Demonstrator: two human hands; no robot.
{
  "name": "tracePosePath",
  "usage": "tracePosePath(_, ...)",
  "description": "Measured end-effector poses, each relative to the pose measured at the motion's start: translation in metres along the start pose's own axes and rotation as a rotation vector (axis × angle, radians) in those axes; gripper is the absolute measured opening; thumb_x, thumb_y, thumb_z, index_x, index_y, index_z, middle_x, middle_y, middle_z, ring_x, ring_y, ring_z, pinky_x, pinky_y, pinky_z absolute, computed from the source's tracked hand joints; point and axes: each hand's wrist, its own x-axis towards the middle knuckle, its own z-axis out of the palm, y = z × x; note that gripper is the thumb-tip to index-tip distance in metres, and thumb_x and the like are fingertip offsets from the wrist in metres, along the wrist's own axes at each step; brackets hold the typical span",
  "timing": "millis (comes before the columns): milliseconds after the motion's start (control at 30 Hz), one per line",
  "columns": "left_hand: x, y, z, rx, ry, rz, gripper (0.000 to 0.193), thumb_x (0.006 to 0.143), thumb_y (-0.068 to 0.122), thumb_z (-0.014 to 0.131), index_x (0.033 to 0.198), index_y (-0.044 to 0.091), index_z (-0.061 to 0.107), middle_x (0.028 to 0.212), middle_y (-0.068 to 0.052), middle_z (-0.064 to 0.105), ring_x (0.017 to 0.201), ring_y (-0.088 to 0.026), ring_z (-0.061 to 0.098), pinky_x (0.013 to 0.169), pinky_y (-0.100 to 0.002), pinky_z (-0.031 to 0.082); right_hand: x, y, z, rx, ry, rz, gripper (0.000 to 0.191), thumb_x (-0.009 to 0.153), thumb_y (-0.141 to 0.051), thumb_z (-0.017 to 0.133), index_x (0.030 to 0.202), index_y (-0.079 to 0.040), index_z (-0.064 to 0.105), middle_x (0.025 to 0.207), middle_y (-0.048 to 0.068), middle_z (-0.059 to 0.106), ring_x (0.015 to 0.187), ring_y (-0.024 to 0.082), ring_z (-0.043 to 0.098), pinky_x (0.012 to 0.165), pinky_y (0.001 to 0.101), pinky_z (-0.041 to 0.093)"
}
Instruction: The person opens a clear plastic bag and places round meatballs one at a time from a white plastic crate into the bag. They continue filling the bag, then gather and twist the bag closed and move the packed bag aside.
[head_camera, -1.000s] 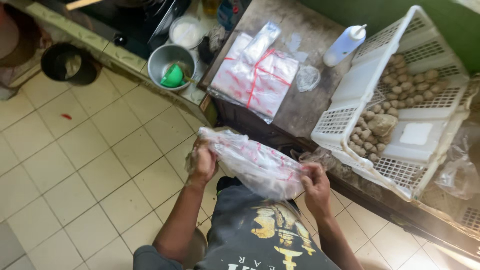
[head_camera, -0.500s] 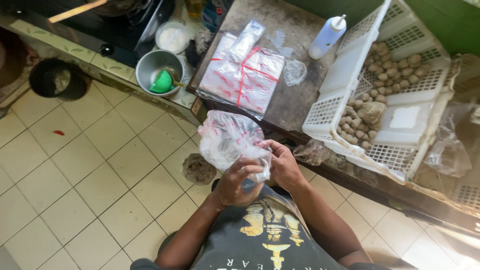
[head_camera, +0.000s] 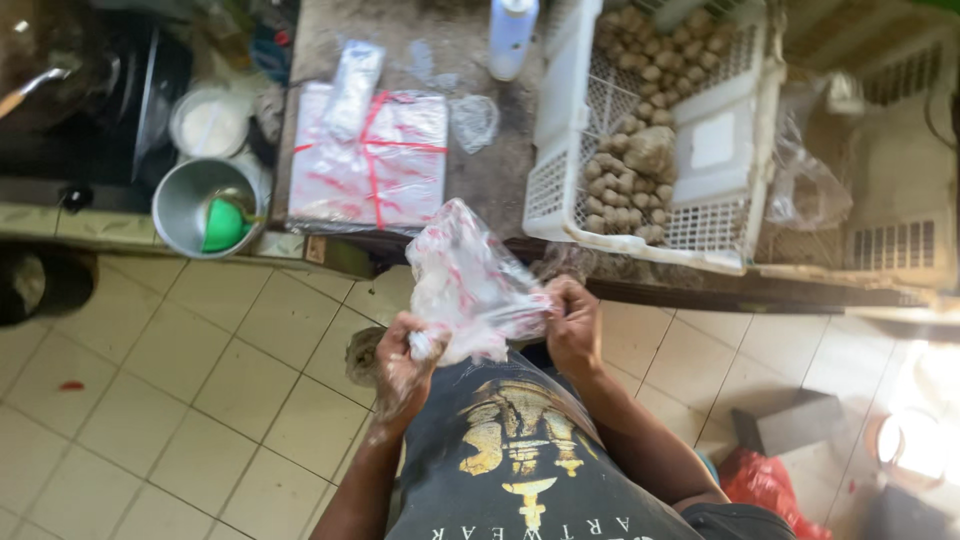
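**Both hands on a plastic bag, held over the floor**

Left hand (head_camera: 405, 362) closed around the gathered lower end of a clear plastic bag with red markings (head_camera: 470, 285). Right hand (head_camera: 575, 325) pinches the bag's other edge, fingers together on the film. Bag held at chest level, in front of the bench (head_camera: 500, 170), not touching it. On the bench: a flat stack of similar bags tied with red string (head_camera: 368, 160), a white basket (head_camera: 720, 215) holding small brown round items (head_camera: 625, 170), a white bottle (head_camera: 512, 35). Metal bucket with a green funnel (head_camera: 222, 222) to the left.
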Motion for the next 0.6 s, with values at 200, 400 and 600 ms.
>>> tracePosePath(200,0.004,0.042,0.011,1.07,0.124,0.098,0.039,0.069,0.009,0.081,0.106,0.016,0.068,0.072,0.001,0.058,0.065,-0.011,0.059,0.055,-0.031,0.051,-0.03,-0.037,-0.037,-0.268,0.245,-0.355,0.026,0.087,0.008,0.057,0.076,-0.013,0.047,0.076,-0.004,0.049,0.069,0.007,0.045,0.057,0.0307,0.042)
tracePosePath(400,0.075,0.07,0.021,1.065,0.436,0.15,0.04,0.082,0.001,0.07,0.118,0.018,0.069,0.078,-0.005,0.043,0.068,-0.024,0.046,0.061,-0.038,0.04,-0.018,-0.105,-0.072,-0.776,-0.314,-0.327,0.023,0.07,0.006,0.07,0.077,-0.008,0.053,0.07,0.004,0.054,0.062,0.017,0.055,0.051,0.0349,0.043)
tracePosePath(600,0.091,0.078,0.078,1.432,0.09,0.415,0.05,0.065,-0.008,0.058,0.109,0.011,0.071,0.092,-0.007,0.055,0.081,-0.02,0.057,0.069,-0.033,0.049,0.054,-0.158,-0.137,-0.913,-0.017,-0.653,0.021,0.074,0.005,0.073,0.079,-0.011,0.06,0.073,0.001,0.058,0.06,0.011,0.057,0.05,0.0297,0.047)
